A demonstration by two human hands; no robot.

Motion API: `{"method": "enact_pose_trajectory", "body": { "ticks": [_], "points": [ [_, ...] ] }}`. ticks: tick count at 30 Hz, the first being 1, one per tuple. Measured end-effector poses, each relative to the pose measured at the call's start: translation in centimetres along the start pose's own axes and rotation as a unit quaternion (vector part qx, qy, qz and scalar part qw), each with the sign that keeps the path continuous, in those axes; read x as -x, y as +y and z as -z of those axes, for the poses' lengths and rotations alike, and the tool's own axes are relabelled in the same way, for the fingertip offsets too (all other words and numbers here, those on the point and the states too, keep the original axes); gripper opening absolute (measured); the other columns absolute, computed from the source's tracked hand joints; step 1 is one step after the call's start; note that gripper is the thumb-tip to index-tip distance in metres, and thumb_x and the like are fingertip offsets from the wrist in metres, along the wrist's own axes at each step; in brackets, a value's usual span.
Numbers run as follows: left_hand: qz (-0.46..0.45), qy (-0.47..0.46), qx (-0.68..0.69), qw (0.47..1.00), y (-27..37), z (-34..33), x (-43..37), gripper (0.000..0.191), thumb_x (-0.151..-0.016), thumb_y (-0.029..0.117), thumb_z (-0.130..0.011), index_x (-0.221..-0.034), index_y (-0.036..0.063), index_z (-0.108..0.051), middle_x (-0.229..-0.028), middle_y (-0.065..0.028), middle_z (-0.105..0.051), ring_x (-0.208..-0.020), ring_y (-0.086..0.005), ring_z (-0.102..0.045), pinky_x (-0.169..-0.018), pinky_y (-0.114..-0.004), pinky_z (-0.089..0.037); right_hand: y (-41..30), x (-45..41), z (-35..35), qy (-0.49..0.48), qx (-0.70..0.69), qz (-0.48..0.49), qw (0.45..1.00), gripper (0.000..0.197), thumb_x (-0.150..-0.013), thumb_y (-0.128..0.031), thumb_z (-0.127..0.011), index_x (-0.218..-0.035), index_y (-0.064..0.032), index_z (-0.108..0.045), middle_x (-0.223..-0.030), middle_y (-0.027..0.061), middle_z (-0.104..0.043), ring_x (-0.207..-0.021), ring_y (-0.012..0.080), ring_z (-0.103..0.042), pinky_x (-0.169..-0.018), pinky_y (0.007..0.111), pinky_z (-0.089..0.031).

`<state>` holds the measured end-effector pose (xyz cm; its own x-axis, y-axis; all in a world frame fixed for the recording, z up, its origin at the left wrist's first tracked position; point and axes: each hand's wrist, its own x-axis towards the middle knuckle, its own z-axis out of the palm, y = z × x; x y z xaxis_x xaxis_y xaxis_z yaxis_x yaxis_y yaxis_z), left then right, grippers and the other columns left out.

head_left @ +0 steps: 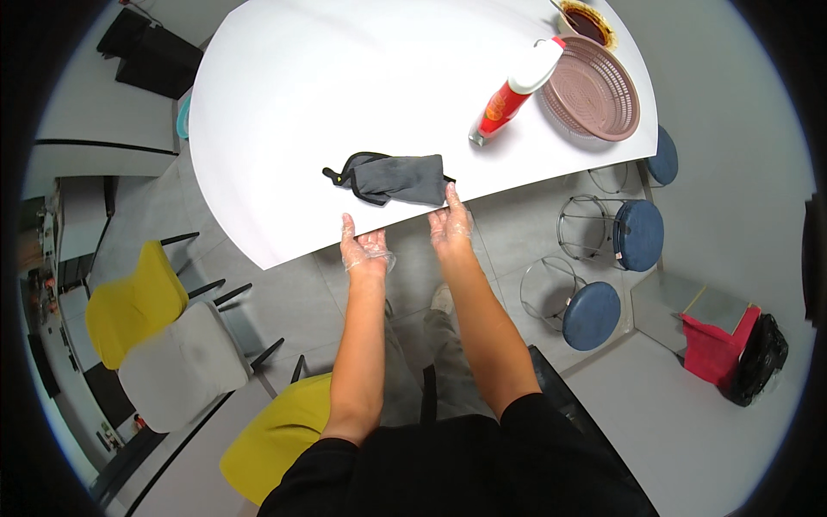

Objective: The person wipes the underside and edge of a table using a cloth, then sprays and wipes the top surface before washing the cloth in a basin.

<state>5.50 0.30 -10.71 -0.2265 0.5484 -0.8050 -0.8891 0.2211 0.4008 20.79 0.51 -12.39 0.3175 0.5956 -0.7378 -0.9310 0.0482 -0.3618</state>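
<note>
Both of my hands wear clear plastic disposable gloves and are at the near edge of a white table (pixel 291 84). My left hand (pixel 366 251) has its thumb over the tabletop, while its fingers pass under the edge. Farther right, my right hand (pixel 451 223) holds the edge the same way, its thumb tip beside the corner of a folded grey cloth (pixel 404 178). That cloth has black edging and a black loop at its left end, and lies flat just beyond my hands. The fingertips under the tabletop are hidden.
A spray bottle (pixel 504 106) with a red label stands right of the cloth, by a pink plastic basket (pixel 630 97). Behind is a bowl of dark sauce (pixel 588 22). Blue stools (pixel 639 236) line the right wall; yellow (pixel 136 304) and grey chairs (pixel 184 368) stand left.
</note>
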Motion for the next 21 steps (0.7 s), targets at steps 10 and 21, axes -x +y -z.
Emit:
{"method": "enact_pose_trajectory", "body": {
  "ticks": [10,21],
  "points": [
    [0.13,-0.096,-0.194,0.968,3.8,4.5,1.1,0.051,-0.092,0.039,-0.062,-0.129,0.0062,-0.049,-0.129,-0.0132,-0.058,-0.113,-0.0264,-0.06,-0.095,-0.041,-0.049,-0.7,4.5,-0.1,0.087,0.458,0.354,0.811,0.062,-0.074,-0.012,-0.077,-0.127,-0.006,-0.045,-0.115,0.0124,-0.05,-0.094,0.0203,-0.054,-0.082,0.039,-0.048],
    [0.147,-0.077,-0.149,0.975,21.7,14.6,8.0,0.036,-0.093,0.023,-0.055,-0.125,0.0077,-0.053,-0.126,-0.0095,-0.06,-0.1,-0.0222,-0.061,-0.09,-0.038,-0.051,9.6,12.7,-10.8,-0.092,0.877,0.227,0.413,0.062,-0.082,-0.03,-0.069,-0.137,-0.018,-0.044,-0.14,0.0192,-0.038,-0.108,0.0396,-0.06,-0.093,0.045,-0.05]
  ]
}}
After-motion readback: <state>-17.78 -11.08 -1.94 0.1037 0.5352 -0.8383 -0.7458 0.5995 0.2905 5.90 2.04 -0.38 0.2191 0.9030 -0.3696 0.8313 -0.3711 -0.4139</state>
